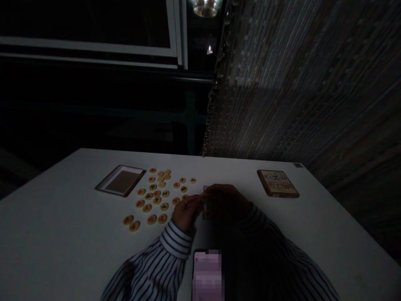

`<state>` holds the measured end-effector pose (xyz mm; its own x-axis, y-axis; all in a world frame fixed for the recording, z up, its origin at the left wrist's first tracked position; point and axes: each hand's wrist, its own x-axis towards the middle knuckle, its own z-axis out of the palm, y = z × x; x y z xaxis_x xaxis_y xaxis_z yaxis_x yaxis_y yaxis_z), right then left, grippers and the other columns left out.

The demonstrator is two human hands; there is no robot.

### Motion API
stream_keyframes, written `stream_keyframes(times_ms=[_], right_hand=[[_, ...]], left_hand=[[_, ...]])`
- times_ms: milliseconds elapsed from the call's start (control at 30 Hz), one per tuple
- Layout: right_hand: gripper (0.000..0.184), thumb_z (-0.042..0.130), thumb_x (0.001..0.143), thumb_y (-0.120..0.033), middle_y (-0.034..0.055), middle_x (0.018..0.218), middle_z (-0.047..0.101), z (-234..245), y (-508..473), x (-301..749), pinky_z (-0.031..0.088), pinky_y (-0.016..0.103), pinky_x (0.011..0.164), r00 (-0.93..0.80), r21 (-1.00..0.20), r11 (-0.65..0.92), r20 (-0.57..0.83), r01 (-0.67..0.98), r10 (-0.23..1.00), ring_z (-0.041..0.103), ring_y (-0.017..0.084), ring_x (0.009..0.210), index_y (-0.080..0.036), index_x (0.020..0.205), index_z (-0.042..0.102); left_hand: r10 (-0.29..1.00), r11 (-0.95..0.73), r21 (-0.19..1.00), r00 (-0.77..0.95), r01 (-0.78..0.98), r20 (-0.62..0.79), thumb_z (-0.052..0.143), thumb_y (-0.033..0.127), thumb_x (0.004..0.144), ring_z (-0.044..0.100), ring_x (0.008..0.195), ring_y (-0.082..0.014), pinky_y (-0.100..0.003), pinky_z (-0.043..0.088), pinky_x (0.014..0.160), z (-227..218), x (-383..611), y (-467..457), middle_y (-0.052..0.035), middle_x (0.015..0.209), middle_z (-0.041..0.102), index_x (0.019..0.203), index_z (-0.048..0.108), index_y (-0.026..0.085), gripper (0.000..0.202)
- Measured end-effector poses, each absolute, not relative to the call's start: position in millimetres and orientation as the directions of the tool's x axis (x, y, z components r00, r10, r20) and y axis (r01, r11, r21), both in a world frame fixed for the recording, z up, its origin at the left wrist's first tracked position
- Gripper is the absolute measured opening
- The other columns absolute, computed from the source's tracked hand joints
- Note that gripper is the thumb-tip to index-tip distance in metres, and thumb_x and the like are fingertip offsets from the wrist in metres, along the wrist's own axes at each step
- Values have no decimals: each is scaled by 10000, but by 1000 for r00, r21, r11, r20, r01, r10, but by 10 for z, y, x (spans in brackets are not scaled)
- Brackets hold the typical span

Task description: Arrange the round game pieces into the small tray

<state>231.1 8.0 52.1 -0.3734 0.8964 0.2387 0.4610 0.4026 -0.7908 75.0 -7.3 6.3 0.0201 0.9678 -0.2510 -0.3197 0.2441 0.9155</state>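
Both my hands meet over the middle of a white table [56, 234] in dim light. My left hand [185, 211] is curled, its fingers pinched against a small pale folded item [206, 190] that I cannot make out. My right hand [227, 201] is in shadow, fingers bent round the same small item. Just left of my hands lie several round wooden game pieces [156, 194] with red or black characters, spread flat on the table. Both sleeves are striped.
An open box tray [120, 180] lies at the left of the pieces. A box lid [277, 182] with a printed picture lies at the right. A lit phone [207, 274] sits near the front edge. A bead curtain [282, 83] hangs behind the table.
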Motion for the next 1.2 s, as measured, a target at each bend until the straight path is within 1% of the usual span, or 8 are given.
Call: stream_keyframes(times_ms=[167, 300, 467, 600, 733, 867, 1033, 1200], right_hand=[[171, 508, 769, -266, 39, 827, 670, 541, 77, 2305, 484, 271, 698, -401, -760, 417, 224, 499, 888, 614, 154, 754, -182, 860, 625], [174, 512, 761, -264, 44, 824, 671, 556, 67, 2301, 486, 272, 695, -396, -788, 401, 218, 468, 892, 616, 156, 753, -171, 853, 628], [159, 522, 742, -250, 53, 810, 673, 573, 60, 2295, 491, 277, 678, -354, -831, 361, 215, 423, 910, 619, 160, 745, -168, 838, 619], [182, 534, 740, -283, 55, 806, 670, 546, 69, 2301, 491, 275, 668, -375, -863, 352, 210, 363, 903, 618, 160, 732, -164, 857, 608], [165, 532, 750, -289, 51, 788, 666, 500, 85, 2304, 490, 265, 660, -371, -849, 360, 215, 386, 904, 615, 152, 719, -169, 824, 617], [141, 545, 736, -274, 44, 805, 670, 459, 89, 2304, 494, 270, 690, -391, -890, 344, 215, 300, 895, 618, 157, 749, -182, 800, 630], [167, 559, 716, -266, 37, 833, 674, 435, 70, 2307, 494, 299, 737, -421, -941, 280, 179, 189, 889, 619, 167, 789, -187, 837, 643], [195, 575, 701, -263, 43, 834, 674, 466, 33, 2290, 492, 313, 735, -452, -954, 257, 162, 157, 877, 624, 176, 788, -181, 864, 645]], left_hand=[[971, 237, 935, 65, -264, -228, 631, 399, 600, 440, 429, -81, -200, 309, 420, 94, 725, -85, 7, 520, 562, 777, 668, 171, 291], [975, 221, 948, 82, -231, -208, 622, 394, 612, 461, 452, -95, -208, 325, 435, 99, 724, -90, -11, 543, 582, 808, 673, 172, 301], [975, 221, 946, 40, -236, -217, 629, 402, 600, 448, 430, -88, -203, 305, 416, 81, 744, -89, 2, 516, 566, 774, 663, 167, 295], [975, 223, 947, 38, -232, -220, 634, 401, 595, 456, 423, -87, -201, 319, 413, 58, 741, -77, 10, 503, 562, 765, 645, 165, 290], [981, 195, 947, 29, -257, -194, 660, 381, 567, 538, 509, -108, -207, 389, 477, 26, 752, -74, -29, 631, 642, 814, 626, 159, 334], [992, 127, 962, 19, -242, -127, 698, 338, 525, 582, 587, -135, -214, 415, 523, 21, 787, -95, -50, 664, 666, 902, 609, 142, 434], [989, 134, 962, -35, -238, -146, 706, 344, 510, 568, 528, -122, -202, 405, 480, 71, 810, -124, -29, 590, 650, 792, 613, 144, 358], [991, 113, 985, -59, -131, -121, 663, 339, 566, 516, 440, -95, -189, 369, 412, 134, 787, -134, -7, 533, 623, 703, 623, 179, 214]])
